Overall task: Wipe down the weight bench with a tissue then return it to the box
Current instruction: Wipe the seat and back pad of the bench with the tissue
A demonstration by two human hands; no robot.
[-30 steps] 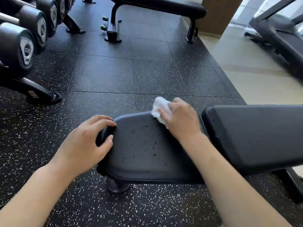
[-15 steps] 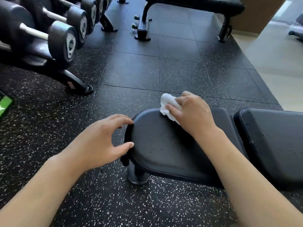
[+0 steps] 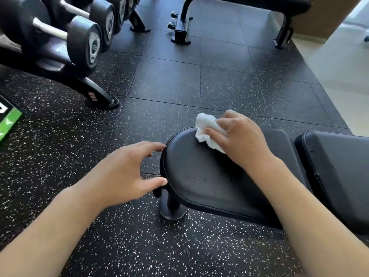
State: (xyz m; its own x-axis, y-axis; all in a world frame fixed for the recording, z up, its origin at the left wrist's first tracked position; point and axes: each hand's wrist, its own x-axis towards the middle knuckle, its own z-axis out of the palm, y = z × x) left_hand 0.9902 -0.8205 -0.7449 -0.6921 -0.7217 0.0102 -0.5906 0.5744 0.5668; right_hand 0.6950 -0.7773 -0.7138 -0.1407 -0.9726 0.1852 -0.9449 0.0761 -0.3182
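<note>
Tissue [image 3: 207, 129], white and crumpled, lies on the far edge of the weight bench [image 3: 201, 176] seat pad, at about 1 o'clock from the picture centre. Going from the left: a green and black mat corner [image 3: 9, 120] sits at 9 o'clock, and the dumbbell rack [image 3: 65, 45] stands at 10 o'clock on the speckled rubber floor [image 3: 163, 80]. The left hand [image 3: 121, 172] is spread at the rounded end of the pad, fingertips and thumb touching its edge (the fingers are only lightly bent, holding nothing). The right hand [image 3: 241, 136] presses the tissue on the pad, fingers curled over it. A second bench [image 3: 239, 9] stands at 12 o'clock.
</note>
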